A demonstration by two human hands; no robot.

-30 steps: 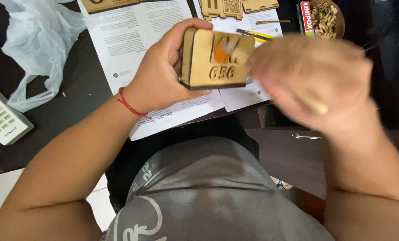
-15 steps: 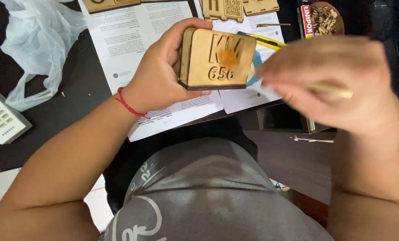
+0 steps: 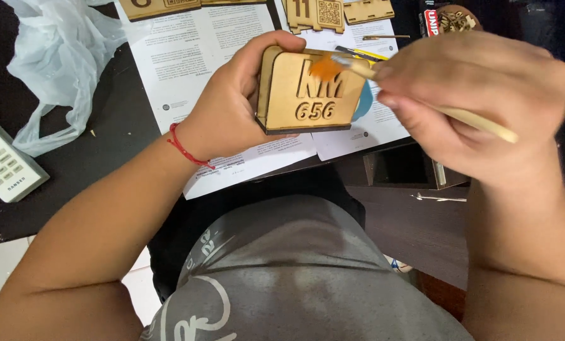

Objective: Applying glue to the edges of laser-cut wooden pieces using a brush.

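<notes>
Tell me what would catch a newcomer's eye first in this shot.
Most striking is the small wooden box with cut-out characters, held up at centre by the left hand, which wears a red string bracelet. The right hand holds a thin paintbrush whose tip dabs orange paint on the box's upper face. Behind lie printed sheets on the dark table, with a crumpled clear plastic bag at upper left.

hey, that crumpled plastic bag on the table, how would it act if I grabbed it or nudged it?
The clear plastic bag looks thin and creased, so it would likely be floppy and light. Lying slack on the dark table, it would probably slide or bunch rather than roll.
</notes>
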